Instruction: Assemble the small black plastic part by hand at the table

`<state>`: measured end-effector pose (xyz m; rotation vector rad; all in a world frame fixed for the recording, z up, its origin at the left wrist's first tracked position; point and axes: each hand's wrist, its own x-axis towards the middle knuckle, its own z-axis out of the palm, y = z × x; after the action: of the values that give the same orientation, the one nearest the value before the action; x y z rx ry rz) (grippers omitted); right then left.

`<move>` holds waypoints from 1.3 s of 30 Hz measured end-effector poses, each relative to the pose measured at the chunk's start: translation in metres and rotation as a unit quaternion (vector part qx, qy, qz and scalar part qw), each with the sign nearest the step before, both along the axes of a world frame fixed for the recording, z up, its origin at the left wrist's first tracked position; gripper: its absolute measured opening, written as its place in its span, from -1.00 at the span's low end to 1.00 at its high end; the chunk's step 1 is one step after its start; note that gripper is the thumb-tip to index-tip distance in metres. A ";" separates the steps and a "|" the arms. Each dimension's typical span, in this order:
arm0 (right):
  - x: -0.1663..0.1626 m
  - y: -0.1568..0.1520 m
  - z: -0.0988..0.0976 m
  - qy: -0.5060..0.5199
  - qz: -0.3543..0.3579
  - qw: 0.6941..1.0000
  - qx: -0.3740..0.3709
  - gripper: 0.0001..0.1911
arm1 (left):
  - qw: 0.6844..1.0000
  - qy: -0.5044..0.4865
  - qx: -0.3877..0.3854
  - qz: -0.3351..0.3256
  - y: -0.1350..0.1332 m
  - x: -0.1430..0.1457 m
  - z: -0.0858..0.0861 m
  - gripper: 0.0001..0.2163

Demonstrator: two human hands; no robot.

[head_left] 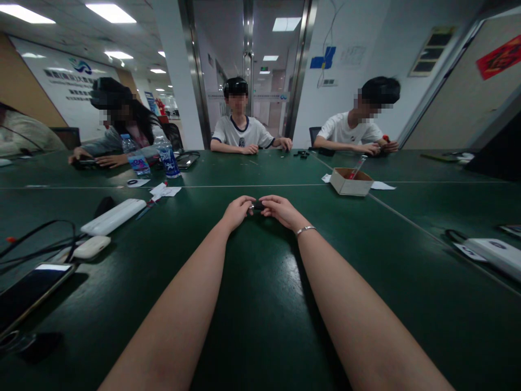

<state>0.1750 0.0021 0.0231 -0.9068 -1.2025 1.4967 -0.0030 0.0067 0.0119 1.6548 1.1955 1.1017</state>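
Note:
My left hand (239, 212) and my right hand (280, 210) meet in the middle of the view, low over the green table. Between their fingertips is a small dark object with a silvery end (257, 206), too small to name. My left fingers close on its silvery left end, and my right fingers wrap its black right part, covering some of it. A silver bracelet (306, 230) circles my right wrist.
The green table (260, 304) spreads all around. A small open box (350, 183) stands beyond my right hand. At left lie a white power bank (114, 216), cables and a phone (30, 290); bottles (169, 158) stand farther back. Several people sit opposite.

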 end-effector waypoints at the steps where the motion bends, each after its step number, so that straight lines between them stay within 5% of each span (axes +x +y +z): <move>1: 0.000 0.000 0.000 0.000 0.000 1.000 -0.001 -0.85 | 1.000 -0.002 -0.002 0.000 0.000 0.000 0.000 -0.74; 39: 0.000 0.002 -0.001 0.006 0.004 1.000 -0.005 -0.85 | 1.000 0.012 -0.009 -0.002 -0.001 -0.001 0.003 -0.72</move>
<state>0.1753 0.0039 0.0217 -0.8990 -1.1914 1.5143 -0.0042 0.0056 0.0146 1.6588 1.2136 1.0688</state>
